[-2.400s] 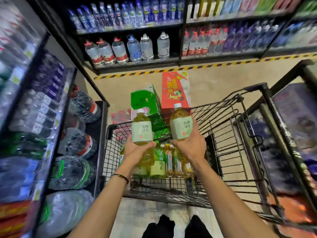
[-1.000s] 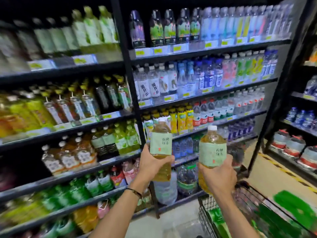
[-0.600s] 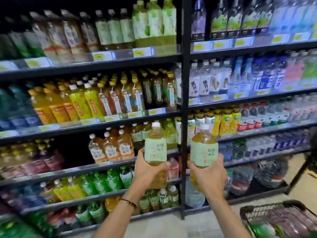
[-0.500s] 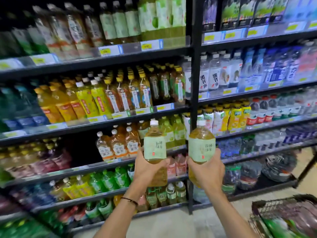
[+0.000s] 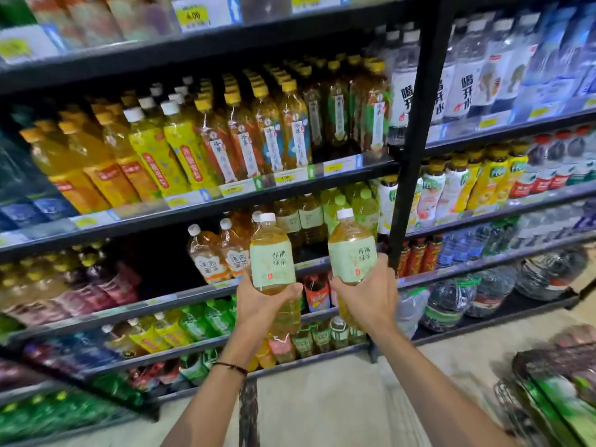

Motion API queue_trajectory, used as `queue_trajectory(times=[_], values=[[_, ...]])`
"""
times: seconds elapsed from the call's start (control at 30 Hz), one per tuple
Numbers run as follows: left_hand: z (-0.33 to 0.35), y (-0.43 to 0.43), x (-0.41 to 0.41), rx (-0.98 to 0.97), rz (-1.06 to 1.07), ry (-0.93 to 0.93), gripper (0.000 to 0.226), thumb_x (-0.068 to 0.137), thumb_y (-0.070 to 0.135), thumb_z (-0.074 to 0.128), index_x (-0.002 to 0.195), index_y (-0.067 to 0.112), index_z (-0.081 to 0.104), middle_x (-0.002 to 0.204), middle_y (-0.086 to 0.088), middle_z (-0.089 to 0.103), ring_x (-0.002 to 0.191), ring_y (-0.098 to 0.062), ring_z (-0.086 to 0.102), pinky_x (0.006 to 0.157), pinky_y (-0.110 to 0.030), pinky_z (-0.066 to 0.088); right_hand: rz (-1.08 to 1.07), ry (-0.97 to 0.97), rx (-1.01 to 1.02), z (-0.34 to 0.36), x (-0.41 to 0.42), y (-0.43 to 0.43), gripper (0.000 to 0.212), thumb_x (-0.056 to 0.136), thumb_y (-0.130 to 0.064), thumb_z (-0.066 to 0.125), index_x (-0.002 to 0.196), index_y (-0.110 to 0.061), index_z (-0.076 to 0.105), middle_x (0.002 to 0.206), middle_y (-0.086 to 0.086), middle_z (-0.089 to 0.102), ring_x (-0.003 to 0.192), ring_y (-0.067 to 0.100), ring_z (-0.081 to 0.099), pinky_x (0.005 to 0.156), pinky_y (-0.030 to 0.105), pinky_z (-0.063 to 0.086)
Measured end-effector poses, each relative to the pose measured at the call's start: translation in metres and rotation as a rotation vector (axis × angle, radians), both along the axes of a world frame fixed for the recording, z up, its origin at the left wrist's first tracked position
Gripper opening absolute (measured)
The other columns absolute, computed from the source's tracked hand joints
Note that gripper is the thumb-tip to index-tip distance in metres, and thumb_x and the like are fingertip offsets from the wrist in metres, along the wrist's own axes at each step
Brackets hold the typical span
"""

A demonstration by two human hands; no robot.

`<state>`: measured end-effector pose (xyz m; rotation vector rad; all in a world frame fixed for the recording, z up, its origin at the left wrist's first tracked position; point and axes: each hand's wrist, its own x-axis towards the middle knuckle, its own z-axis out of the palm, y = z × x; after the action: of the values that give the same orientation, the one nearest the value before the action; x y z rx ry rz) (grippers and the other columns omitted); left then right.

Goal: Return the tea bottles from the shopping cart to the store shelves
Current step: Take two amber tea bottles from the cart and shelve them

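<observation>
Your left fingers (image 5: pixel 288 290) curled round one green tea bottle (image 5: pixel 272 257), your right fingers (image 5: pixel 383 269) round a second bottle (image 5: pixel 352 250), both upright just before the tea shelf (image 5: pixel 167 298). You were carrying, I'd judge; next you needed gaps beside the matching bottles (image 5: pixel 310 217).

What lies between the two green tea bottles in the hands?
Nothing: the head view shows a bare gap between the left bottle and the right bottle.

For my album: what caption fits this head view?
Restocking: left hand holds one tea bottle, right hand another, facing the shelves.
</observation>
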<state>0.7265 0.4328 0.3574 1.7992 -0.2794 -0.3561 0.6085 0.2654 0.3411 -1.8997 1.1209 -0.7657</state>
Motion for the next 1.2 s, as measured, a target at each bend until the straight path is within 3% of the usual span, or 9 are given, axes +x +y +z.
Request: queue_trajectory(times=[0.1, 0.33, 0.57, 0.73, 0.83, 1.07, 1.2], values=[[-0.015, -0.01, 0.013, 0.022, 0.019, 0.02, 0.082, 0.055, 0.032, 0.103, 0.117, 0.044, 0.052, 0.115, 0.012, 0.072, 0.105, -0.005, 0.069, 0.092, -0.037, 0.059, 0.029, 0.058, -0.005, -0.012, 0.024, -0.015, 0.071, 0.051, -0.058, 0.079, 0.098, -0.026, 0.036, 0.089, -0.004, 0.05, 0.096, 0.026, 0.055, 0.072, 0.047, 0.056], [-0.035, -0.033, 0.042, 0.032, 0.047, 0.043, 0.076, 0.059, 0.024, 0.102, 0.116, 0.038, 0.053, 0.111, 0.013, 0.073, 0.099, 0.003, 0.069, 0.092, -0.036, 0.057, 0.064, 0.103, 0.014, -0.03, 0.074, -0.042, 0.078, 0.047, -0.053, 0.085, 0.102, -0.025, 0.037, 0.095, -0.001, 0.056, 0.09, 0.025, 0.059, 0.069, 0.042, 0.056], [-0.055, -0.046, 0.07, 0.048, 0.052, 0.032, 0.073, 0.061, 0.02, 0.101, 0.109, 0.042, 0.051, 0.107, 0.016, 0.072, 0.088, 0.015, 0.068, 0.062, -0.008, 0.054, 0.092, 0.104, -0.008, -0.044, 0.115, -0.056, 0.082, 0.048, -0.054, 0.086, 0.105, -0.022, 0.037, 0.098, 0.001, 0.057, 0.088, 0.023, 0.057, 0.068, 0.034, 0.048], [-0.07, -0.045, 0.083, 0.044, 0.014, 0.018, 0.079, 0.06, 0.023, 0.102, 0.117, 0.041, 0.051, 0.11, 0.015, 0.075, 0.095, 0.008, 0.071, 0.075, -0.017, 0.057, 0.094, 0.105, -0.022, -0.051, 0.143, -0.06, 0.082, 0.052, -0.05, 0.088, 0.109, -0.017, 0.04, 0.097, 0.001, 0.056, 0.089, 0.026, 0.058, 0.069, 0.039, 0.052], [-0.078, -0.046, 0.088, 0.022, 0.017, 0.021, 0.078, 0.061, 0.017, 0.101, 0.119, 0.036, 0.053, 0.106, 0.021, 0.076, 0.095, 0.005, 0.072, 0.07, -0.012, 0.057, 0.085, 0.094, -0.016, -0.052, 0.158, -0.065, 0.081, 0.054, -0.049, 0.089, 0.11, -0.015, 0.04, 0.099, 0.004, 0.057, 0.09, 0.027, 0.059, 0.074, 0.044, 0.055], [-0.086, -0.047, 0.094, -0.023, 0.029, 0.014, 0.079, 0.061, 0.015, 0.101, 0.124, 0.03, 0.056, 0.107, 0.023, 0.076, 0.096, 0.004, 0.072, 0.072, -0.011, 0.057, 0.092, 0.084, -0.069, -0.064, 0.188, -0.077, 0.081, 0.056, -0.047, 0.091, 0.109, -0.012, 0.041, 0.095, 0.002, 0.053, 0.09, 0.026, 0.056, 0.076, 0.041, 0.052], [-0.084, -0.046, 0.098, -0.053, 0.04, 0.035, 0.083, 0.056, 0.026, 0.101, 0.125, 0.03, 0.057, 0.109, 0.018, 0.077, 0.098, 0.002, 0.073, 0.073, -0.013, 0.057, 0.105, 0.016, -0.075, -0.073, 0.21, -0.08, 0.082, 0.054, -0.046, 0.093, 0.103, -0.02, 0.032, 0.094, -0.001, 0.048, 0.087, 0.02, 0.048, 0.072, 0.036, 0.048]])
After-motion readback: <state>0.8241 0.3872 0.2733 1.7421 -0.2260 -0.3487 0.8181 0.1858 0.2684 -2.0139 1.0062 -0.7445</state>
